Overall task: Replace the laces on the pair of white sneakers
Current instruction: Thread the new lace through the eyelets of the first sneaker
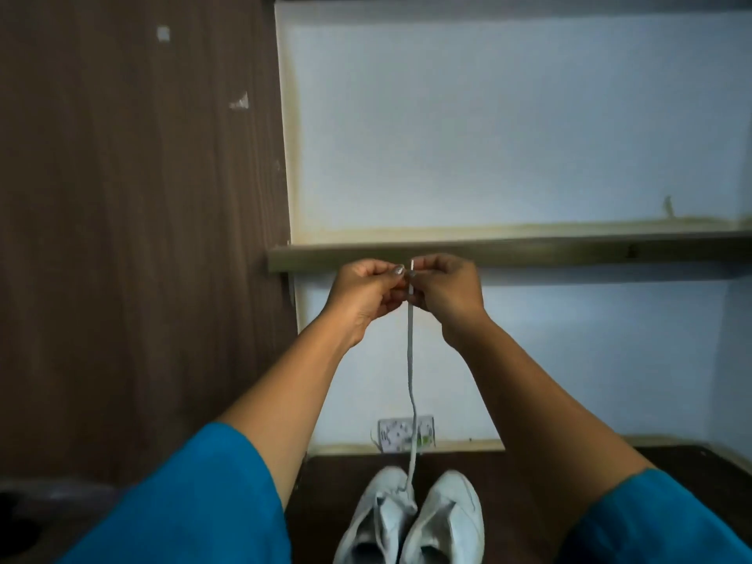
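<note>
Pinching lace [410,360] end | left hand [363,297], right hand [449,295] | 2 sneakers [447,519] below

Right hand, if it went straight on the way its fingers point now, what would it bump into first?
Its fingers point sideways across the lace, which both hands pinch, so the right hand would meet the left hand almost at once, fingertip to fingertip. The shelf edge seems farther back; depth is unclear.

Dim, soft indoor light; slight overall blur; wide-angle edge distortion.
</note>
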